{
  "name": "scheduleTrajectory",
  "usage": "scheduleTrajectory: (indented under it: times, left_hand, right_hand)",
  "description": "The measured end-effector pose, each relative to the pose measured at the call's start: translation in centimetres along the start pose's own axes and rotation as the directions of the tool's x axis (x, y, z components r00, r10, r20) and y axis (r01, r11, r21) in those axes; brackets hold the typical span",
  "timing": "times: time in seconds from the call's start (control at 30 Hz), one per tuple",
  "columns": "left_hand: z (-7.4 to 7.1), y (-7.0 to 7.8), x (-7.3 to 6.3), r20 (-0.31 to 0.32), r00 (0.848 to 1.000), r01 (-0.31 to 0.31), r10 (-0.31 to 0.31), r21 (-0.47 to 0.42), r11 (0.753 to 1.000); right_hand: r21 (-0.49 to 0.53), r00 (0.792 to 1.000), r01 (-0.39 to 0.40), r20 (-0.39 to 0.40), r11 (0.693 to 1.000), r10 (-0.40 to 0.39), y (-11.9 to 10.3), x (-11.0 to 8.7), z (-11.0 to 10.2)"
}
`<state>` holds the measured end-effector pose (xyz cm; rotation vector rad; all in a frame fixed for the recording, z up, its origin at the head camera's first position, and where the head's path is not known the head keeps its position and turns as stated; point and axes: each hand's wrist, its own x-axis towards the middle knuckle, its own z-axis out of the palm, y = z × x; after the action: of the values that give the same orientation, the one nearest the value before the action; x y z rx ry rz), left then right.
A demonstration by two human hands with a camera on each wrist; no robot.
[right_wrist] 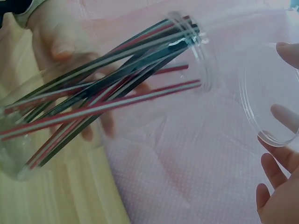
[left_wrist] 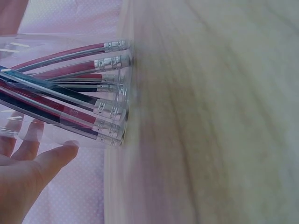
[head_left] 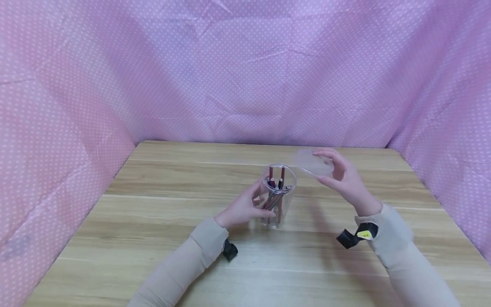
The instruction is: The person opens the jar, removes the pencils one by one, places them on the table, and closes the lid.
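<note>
A clear plastic jar [head_left: 287,202] stands upright near the middle of the table, its mouth uncovered. Inside it lean several striped pencils [right_wrist: 107,88], red and dark, with metal eraser ends [left_wrist: 110,109] at the bottom. My left hand [head_left: 245,207] grips the jar from the left, thumb in front and fingers behind. To the right of the jar and just above its rim, my right hand [head_left: 347,179] pinches a round clear lid [head_left: 312,163] by its edge. In the right wrist view the lid [right_wrist: 266,93] is apart from the jar's mouth.
The wooden table [head_left: 153,179] has light grain and rounded far corners. A pink dotted curtain [head_left: 245,76] hangs behind it and along both sides. Black straps with small devices [head_left: 356,236] sit at both cuffs.
</note>
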<state>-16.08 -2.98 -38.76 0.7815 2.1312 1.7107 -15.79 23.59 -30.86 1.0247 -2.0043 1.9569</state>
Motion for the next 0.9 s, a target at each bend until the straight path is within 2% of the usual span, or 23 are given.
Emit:
scheduleTrajectory:
  times: [0.2,0.33,0.43,0.5,0.6,0.77,0.9]
  left_hand:
    - [0.0,0.1,-0.1,0.001,1.0,0.008,-0.008,-0.012,1.0]
    - [0.0,0.0,0.0,0.004,1.0,0.008,-0.008,0.008,1.0]
    - [-0.1,0.0,0.0,0.004,1.0,0.011,-0.012,0.018,1.0]
    - [0.0,0.0,0.0,0.006,1.0,0.01,-0.01,0.013,1.0]
    - [0.0,-0.1,0.1,0.005,1.0,0.006,-0.006,0.011,1.0]
    - [0.0,0.0,0.1,0.001,1.0,0.007,-0.007,0.028,1.0]
    - [0.0,0.0,0.0,0.001,1.0,0.01,-0.01,0.031,0.999]
  right_hand:
    - [-0.084,0.998,-0.054,0.037,0.995,0.057,1.1,-1.5,-1.2]
    - [-0.2,0.995,-0.08,0.043,0.977,0.09,1.8,-2.7,-1.8]
    - [-0.342,0.988,-0.121,0.045,0.932,0.145,2.4,-3.7,-2.1]
    - [-0.443,0.979,-0.161,0.044,0.882,0.2,2.8,-4.4,-2.2]
    - [-0.533,0.96,-0.204,0.054,0.821,0.273,3.6,-5.1,-2.3]
    - [-0.613,0.943,-0.207,0.082,0.762,0.322,4.7,-5.9,-2.1]
    - [-0.669,0.94,-0.165,0.117,0.725,0.322,5.5,-6.3,-1.8]
